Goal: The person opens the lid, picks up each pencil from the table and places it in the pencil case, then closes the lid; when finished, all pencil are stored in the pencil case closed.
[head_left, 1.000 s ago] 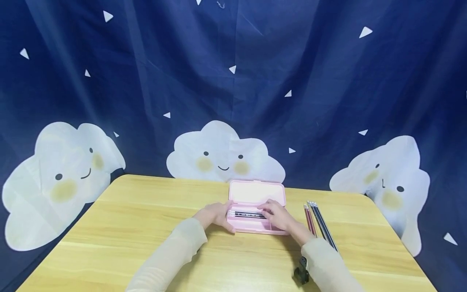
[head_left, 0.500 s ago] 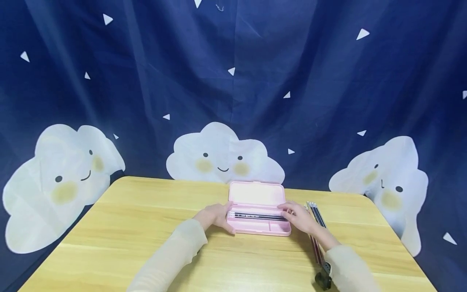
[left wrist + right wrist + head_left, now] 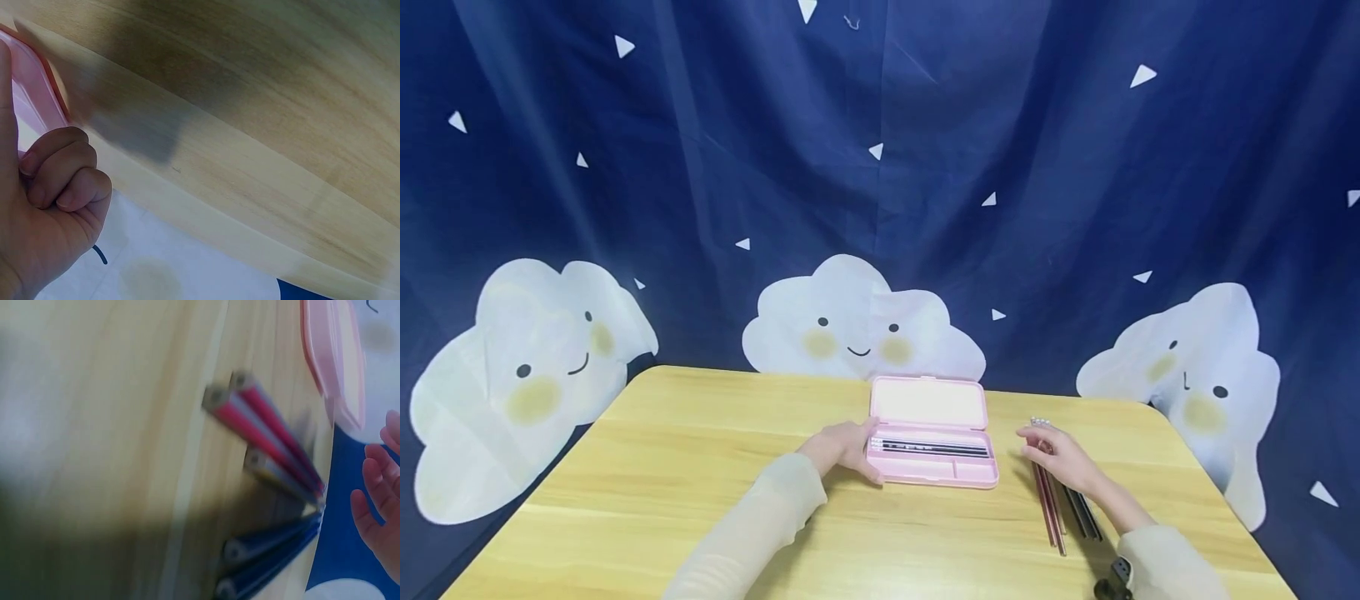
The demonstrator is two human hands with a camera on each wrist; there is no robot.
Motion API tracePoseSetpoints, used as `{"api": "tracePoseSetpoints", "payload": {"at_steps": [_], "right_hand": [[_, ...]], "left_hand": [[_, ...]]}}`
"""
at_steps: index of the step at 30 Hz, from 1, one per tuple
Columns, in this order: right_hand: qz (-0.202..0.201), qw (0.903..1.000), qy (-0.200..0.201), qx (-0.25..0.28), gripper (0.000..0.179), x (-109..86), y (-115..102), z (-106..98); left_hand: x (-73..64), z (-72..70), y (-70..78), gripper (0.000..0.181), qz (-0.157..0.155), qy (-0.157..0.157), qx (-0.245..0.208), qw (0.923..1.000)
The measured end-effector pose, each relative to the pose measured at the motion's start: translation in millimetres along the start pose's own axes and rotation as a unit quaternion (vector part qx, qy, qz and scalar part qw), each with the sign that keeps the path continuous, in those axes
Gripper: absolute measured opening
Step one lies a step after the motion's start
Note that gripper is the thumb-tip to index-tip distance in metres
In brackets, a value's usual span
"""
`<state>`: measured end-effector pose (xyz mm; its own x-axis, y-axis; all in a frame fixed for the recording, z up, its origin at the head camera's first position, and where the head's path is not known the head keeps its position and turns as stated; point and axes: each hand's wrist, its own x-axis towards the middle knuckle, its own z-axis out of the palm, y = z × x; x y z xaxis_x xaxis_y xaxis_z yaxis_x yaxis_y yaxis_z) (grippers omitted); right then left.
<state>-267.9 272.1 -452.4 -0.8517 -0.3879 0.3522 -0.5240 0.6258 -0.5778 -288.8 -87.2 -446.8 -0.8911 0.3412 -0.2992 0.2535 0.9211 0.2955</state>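
A pink pencil case (image 3: 925, 482) lies with its lid up near the table's far edge. Dark pencils (image 3: 925, 448) lie side by side in its long back compartment. My left hand (image 3: 842, 446) holds the case's left end, thumb in front and a finger behind; in the left wrist view several fingers of that hand (image 3: 56, 194) are curled in beside the case (image 3: 37, 81). My right hand (image 3: 1063, 458) hovers with nothing in it over the loose pencils on the table: red ones (image 3: 1043, 508) and dark ones (image 3: 1082, 512). In the right wrist view its fingers (image 3: 381, 481) are spread and relaxed.
The wooden table (image 3: 700, 500) ends close behind the pencil case. A dark blue curtain (image 3: 925, 167) with cloud prints hangs behind it. A small black device (image 3: 1114, 579) sits at my right wrist. The case's small front compartments (image 3: 973, 472) show bare pink.
My right hand has left the dark pencils in the case and moved right, over the loose pencils. My left hand has stayed on the case.
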Motion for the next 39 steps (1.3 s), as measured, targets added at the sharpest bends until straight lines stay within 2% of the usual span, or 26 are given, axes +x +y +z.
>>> {"api": "tracePoseSetpoints", "payload": {"at_steps": [8,18,28,32,39], "right_hand": [[0.015,0.9999,0.002,-0.006,0.026,-14.1,8,-14],[0.082,0.9964,-0.018,-0.009,0.029,-31.3,20,-20],[0.098,0.9949,-0.021,0.003,0.03,-43.5,33,-27],[0.115,0.9926,-0.038,0.01,0.034,-46.7,36,-29],[0.109,0.9911,-0.076,-0.007,0.038,-49.4,38,-33]], "left_hand": [[-2.1,-0.2,0.3,0.109,-0.003,0.0,0.01,0.9999],[-3.1,-0.6,2.0,0.109,-0.007,-0.001,0.003,1.0],[-2.3,-0.7,2.3,0.11,-0.007,-0.002,0.001,1.0],[-1.6,-0.4,2.0,0.11,-0.006,-0.002,0.002,1.0],[-2.5,-1.0,1.4,0.109,-0.002,-0.003,-0.004,1.0]]}}
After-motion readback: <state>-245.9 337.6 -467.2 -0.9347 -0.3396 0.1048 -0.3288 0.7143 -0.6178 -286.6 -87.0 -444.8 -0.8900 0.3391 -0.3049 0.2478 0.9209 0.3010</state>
